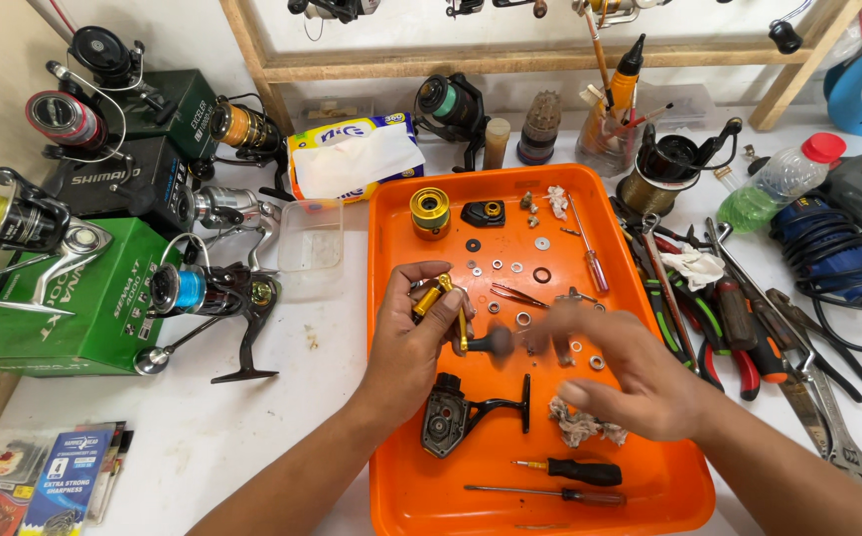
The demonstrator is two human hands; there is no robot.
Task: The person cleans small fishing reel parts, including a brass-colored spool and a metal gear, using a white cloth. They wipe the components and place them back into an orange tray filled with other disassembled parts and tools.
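Well into the strip-down, judging by the orange tray [391, 298] on the worktop: washers [516, 266] scattered, gold spool [430, 211] set aside, black reel body [448, 419] bare. Left hand [409, 342] clenched on the gold crank handle [448, 308], black knob hanging. Right hand [618, 369] blurred, released, empty over the tray. Reassembly not yet begun.

To my left a green box [64, 308] lies under a reel, with two dark boxes [148, 149] stacked behind it. A yellow-and-blue tissue pack [352, 154] sits behind my orange tray [391, 328]. Flat blue and red hook packets [49, 486] lie at the near-left table corner.
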